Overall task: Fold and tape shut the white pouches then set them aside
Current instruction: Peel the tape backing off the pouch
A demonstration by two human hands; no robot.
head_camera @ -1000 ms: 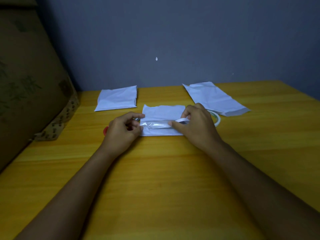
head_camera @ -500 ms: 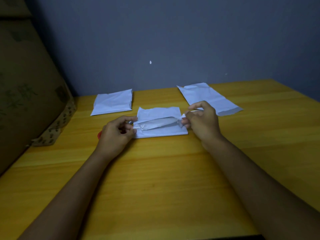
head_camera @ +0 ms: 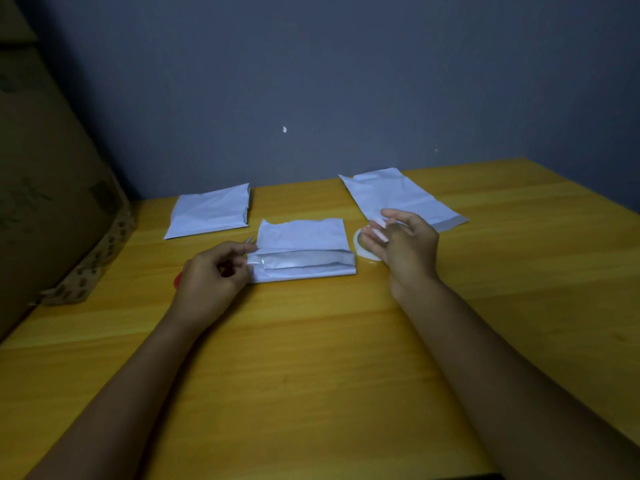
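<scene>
Fingers [head_camera: 375,237] of the right hand [head_camera: 405,251] are spreading loosely, gripping nothing, hovering over the tape roll [head_camera: 360,245]; the left hand [head_camera: 214,271] is curling its fingers at the folded pouch's [head_camera: 304,251] left edge, though whether they are pinching it I cannot tell. The yellow tabletop [head_camera: 311,358] is carrying everything, a cardboard box [head_camera: 52,202] sitting at nine o'clock. A flat pouch [head_camera: 401,199] is lying at one o'clock, another folded pouch [head_camera: 211,211] at eleven.

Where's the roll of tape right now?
The tape roll lies flat on the table, just right of the middle pouch, partly hidden under the right hand.
</scene>
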